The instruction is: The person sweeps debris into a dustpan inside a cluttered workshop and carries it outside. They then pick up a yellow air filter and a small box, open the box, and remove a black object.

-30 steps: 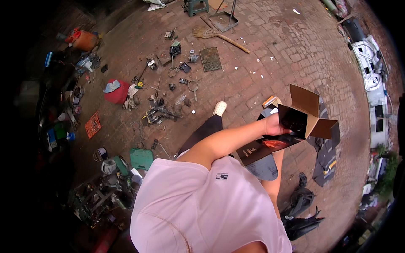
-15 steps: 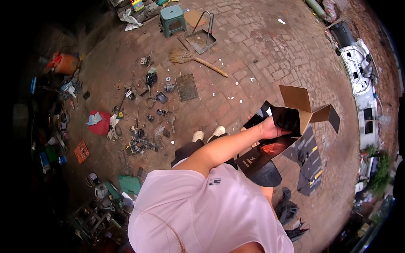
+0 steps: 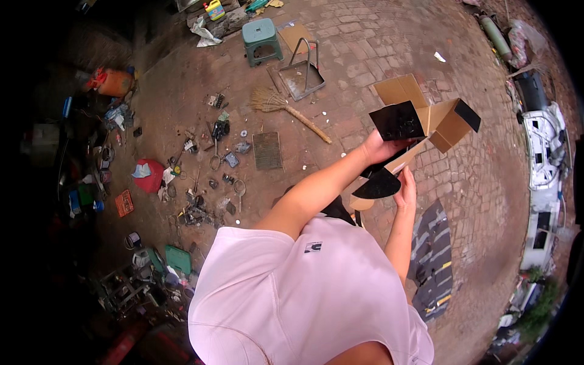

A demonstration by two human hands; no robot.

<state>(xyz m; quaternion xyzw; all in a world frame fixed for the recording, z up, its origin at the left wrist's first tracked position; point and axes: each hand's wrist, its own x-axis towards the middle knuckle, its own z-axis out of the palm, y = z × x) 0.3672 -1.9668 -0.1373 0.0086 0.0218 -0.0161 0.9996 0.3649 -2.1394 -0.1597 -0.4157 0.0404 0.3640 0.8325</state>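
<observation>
Both my hands hold a cardboard box [image 3: 443, 121], black outside and plain brown inside, with its flaps standing open. My left hand [image 3: 380, 148] closes on its near left side, partly hidden by a square black flap [image 3: 396, 120]. On the near side my right hand [image 3: 406, 187] grips the edge beside a rounded black flap [image 3: 378, 185]. The box is tilted in the air over the brick ground. What lies inside it, if anything, cannot be seen.
A dark grey striped sheet [image 3: 433, 261] lies on the bricks beneath my right arm. Ahead are a straw broom [image 3: 267, 99], a metal dustpan [image 3: 302, 82] and a green stool [image 3: 260, 38]. Several metal parts [image 3: 196, 210] are scattered to the left, near a red bag [image 3: 149, 177].
The box has been lifted farther from me and turned, so its printed red face no longer shows. My right hand, hidden behind it before, is now visible on its edge.
</observation>
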